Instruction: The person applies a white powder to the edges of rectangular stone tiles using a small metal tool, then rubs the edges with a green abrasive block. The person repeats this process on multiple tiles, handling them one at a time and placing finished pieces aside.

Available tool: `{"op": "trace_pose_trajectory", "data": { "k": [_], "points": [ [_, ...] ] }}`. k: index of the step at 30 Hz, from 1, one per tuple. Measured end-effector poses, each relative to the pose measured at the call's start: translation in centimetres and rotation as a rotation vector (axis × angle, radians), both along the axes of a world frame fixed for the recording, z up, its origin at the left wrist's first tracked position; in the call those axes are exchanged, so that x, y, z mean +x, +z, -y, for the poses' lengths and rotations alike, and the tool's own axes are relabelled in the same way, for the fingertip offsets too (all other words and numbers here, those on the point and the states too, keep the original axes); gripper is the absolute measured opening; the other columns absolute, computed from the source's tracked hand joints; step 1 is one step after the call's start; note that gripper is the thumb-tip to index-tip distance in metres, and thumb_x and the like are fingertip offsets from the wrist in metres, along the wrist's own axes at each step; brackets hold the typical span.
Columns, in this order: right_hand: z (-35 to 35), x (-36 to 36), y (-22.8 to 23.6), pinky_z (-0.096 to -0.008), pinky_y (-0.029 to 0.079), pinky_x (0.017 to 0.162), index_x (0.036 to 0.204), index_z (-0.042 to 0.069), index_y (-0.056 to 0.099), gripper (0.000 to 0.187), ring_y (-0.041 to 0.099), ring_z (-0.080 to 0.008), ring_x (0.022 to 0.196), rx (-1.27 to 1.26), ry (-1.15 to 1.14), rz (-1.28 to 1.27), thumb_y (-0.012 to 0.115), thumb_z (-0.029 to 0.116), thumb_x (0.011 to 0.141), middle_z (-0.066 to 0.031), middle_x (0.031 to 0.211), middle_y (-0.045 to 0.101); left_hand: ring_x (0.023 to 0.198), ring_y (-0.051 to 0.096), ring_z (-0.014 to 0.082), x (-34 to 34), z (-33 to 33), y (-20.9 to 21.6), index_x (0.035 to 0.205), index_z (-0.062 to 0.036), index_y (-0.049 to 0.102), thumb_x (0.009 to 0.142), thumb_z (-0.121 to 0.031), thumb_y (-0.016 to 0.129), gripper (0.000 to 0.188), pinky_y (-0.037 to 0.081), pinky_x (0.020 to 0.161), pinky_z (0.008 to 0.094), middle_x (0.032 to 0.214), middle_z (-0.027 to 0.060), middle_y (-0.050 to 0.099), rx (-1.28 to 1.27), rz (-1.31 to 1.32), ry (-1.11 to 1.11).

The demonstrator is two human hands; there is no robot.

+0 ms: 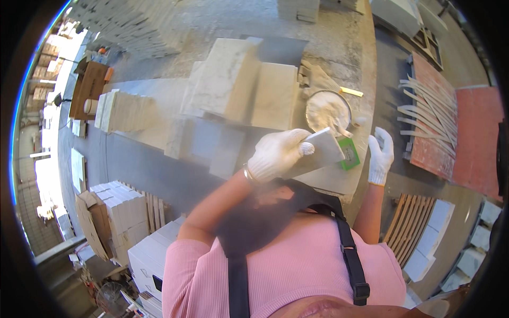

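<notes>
My left hand (278,155), in a white knitted glove, grips a pale stone tile (324,147) by its edge, thumb on the near side. The tile is tilted above the worktable (339,183). A small green box (349,153) lies just right of the tile. Beyond it, a round bowl (322,117) holds white powder or paste. My right hand (380,161), gloved too, is raised beside the table's right edge. Its fingers are bent but apart from the thumb, and nothing shows between them. Stacked marble tiles (225,79) stand ahead of my left hand.
A row of upright tiles (122,111) and a brown carton (90,90) are at the left. White boxes (124,212) sit behind my left elbow. Long pale strips (427,114) lie on a red board at the right, above a wooden pallet (408,225). Haze blurs the middle.
</notes>
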State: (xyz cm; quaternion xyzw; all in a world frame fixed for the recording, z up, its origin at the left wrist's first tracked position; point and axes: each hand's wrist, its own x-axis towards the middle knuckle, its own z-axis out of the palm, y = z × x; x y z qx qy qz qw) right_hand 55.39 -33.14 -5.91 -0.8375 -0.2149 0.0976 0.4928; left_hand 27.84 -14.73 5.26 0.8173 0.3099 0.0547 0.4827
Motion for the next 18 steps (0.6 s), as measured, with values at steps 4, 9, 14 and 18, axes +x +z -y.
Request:
{"op": "trace_pose_trajectory", "data": {
  "k": [4,9,14,18],
  "points": [
    [-0.8,-2.2,2.5,-0.0319,0.053,0.094,0.117,0.003,0.072,0.025,0.066,-0.0159,0.107,0.074,0.146,0.049,0.076,0.01,0.093,-0.0061,0.114,0.072,0.099,0.069,0.0371,-2.2,-0.9,1.7,0.121,-0.0151,0.07,0.099,-0.044,0.059,0.038,0.053,0.087,0.0463,0.106,0.0151,0.074,0.066,-0.082,0.062],
    [-3.6,-4.8,5.1,-0.0303,0.052,0.092,0.109,0.004,0.073,0.021,0.067,-0.0145,0.104,-0.019,0.338,0.311,0.077,0.018,0.093,-0.005,0.111,0.072,0.097,0.07,0.0371,-4.3,-3.0,3.3,0.118,-0.0129,0.072,0.097,-0.041,0.062,0.036,0.054,0.084,0.0447,0.103,0.0157,0.074,0.138,-0.09,0.052],
    [-4.9,-6.3,7.1,-0.0281,0.052,0.091,0.114,0.004,0.073,0.021,0.066,-0.0133,0.104,0.044,0.361,0.116,0.072,0.016,0.097,-0.0052,0.111,0.072,0.09,0.069,0.0382,-2.4,-5.1,4.2,0.112,-0.0122,0.073,0.096,-0.043,0.063,0.036,0.054,0.077,0.0439,0.094,0.0155,0.073,0.303,-0.016,-0.14],
    [-4.7,-7.0,7.6,-0.0277,0.052,0.091,0.118,0.004,0.073,0.021,0.065,-0.0129,0.105,0.08,0.374,-0.311,0.067,0.014,0.1,-0.0046,0.111,0.072,0.087,0.069,0.0379,-1.1,-5.6,4.9,0.108,-0.0163,0.075,0.096,-0.044,0.061,0.033,0.054,0.075,0.0459,0.092,0.0141,0.073,0.373,-0.047,-0.227]
  ]
}}
